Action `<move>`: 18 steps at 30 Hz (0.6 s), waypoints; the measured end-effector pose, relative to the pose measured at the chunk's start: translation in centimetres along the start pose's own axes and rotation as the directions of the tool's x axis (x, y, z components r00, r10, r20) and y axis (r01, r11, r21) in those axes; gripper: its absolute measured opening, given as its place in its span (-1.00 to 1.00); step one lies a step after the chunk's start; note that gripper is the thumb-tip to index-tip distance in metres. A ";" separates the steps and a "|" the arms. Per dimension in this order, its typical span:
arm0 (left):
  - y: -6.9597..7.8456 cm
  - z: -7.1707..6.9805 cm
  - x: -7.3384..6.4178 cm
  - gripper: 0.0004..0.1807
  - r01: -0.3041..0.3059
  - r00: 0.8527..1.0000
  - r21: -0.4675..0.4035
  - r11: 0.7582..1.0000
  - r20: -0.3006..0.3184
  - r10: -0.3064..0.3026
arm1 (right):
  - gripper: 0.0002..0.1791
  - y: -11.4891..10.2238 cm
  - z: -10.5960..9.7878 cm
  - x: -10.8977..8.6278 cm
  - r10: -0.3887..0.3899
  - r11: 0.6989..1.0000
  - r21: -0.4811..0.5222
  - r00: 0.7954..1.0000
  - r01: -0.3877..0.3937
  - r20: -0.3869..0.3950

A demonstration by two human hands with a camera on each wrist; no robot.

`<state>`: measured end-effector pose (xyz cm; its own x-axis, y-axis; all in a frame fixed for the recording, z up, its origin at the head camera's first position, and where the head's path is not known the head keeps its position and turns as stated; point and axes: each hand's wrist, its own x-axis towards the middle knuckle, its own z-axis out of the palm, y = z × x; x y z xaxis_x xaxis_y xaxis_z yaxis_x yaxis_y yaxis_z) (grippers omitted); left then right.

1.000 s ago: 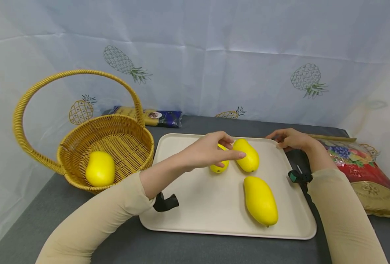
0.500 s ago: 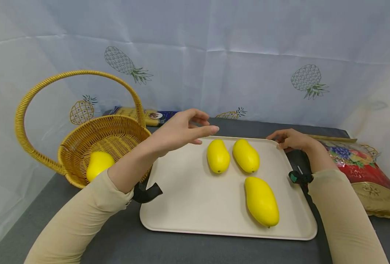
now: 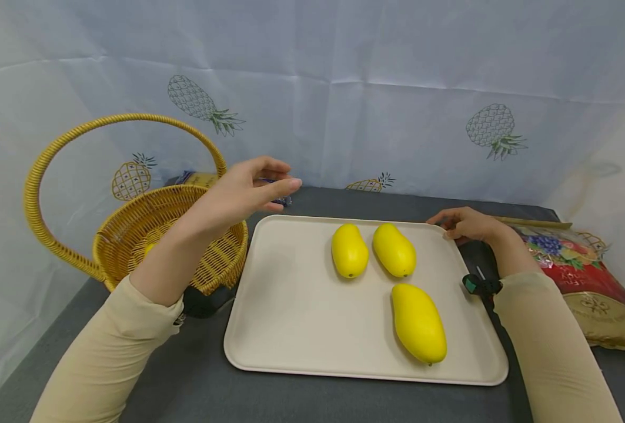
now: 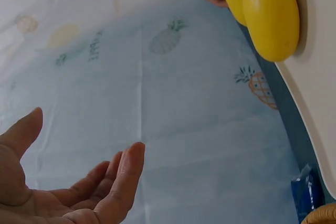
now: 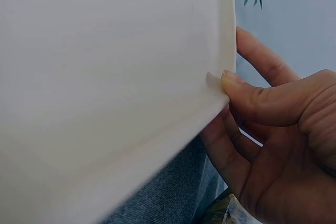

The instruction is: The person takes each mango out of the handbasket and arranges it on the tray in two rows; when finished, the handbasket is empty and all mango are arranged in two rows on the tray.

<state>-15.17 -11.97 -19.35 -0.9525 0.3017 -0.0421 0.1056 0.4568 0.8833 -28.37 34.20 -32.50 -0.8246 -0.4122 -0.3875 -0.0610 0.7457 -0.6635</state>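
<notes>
My left hand (image 3: 246, 191) hovers above the basket's right rim and the tray's far left corner. Its thumb and fingers stand apart with nothing between them, as the left wrist view also shows. My right hand (image 3: 465, 224) grips the far right corner of the cream tray (image 3: 301, 317), thumb on the rim and fingers beneath in the right wrist view. Three yellow mangoes lie on the tray: a left one (image 3: 350, 251), a middle one (image 3: 394, 249) and a larger near one (image 3: 419, 324). Another mango (image 3: 149, 249) in the wicker basket (image 3: 132, 235) is mostly hidden by my left forearm.
Behind the basket lies a blue and yellow packet (image 3: 198, 178), partly covered by my left hand. A red and gold bag (image 3: 582, 282) stands right of my right arm. A pineapple-print cloth (image 3: 344, 135) hangs behind the grey table surface (image 3: 291, 399).
My left hand has moved from over the left mango, leftward and up, to beside the basket. It carries nothing. The right hand and the tray have stayed put.
</notes>
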 end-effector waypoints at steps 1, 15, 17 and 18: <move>-0.2 -0.3 -0.1 -0.34 0.001 1.000 0.001 1.000 -0.010 -0.001 | -0.46 0.0 0.0 0.0 -0.001 1.000 -0.001 1.000 0.001 0.001; -3.3 -3.8 -1.0 -0.26 0.081 0.994 0.137 0.987 -0.079 -0.071 | -0.46 -0.1 0.1 -0.1 0.006 1.000 0.000 1.000 -0.006 -0.004; -3.7 -4.4 -1.2 -0.24 0.090 0.994 0.152 0.984 -0.077 -0.079 | -0.46 -0.1 0.1 -0.1 0.007 1.000 -0.004 1.000 -0.007 -0.006; -3.9 -4.6 -1.3 -0.24 0.095 0.994 0.158 0.983 -0.076 -0.084 | -0.46 0.0 0.1 -0.1 0.008 1.000 -0.006 1.000 -0.008 -0.006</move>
<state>-15.67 -18.04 -20.60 -0.9769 0.1977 -0.0806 0.0582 0.6099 0.7904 -28.27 34.16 -32.50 -0.8285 -0.4033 -0.3886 -0.0579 0.7518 -0.6568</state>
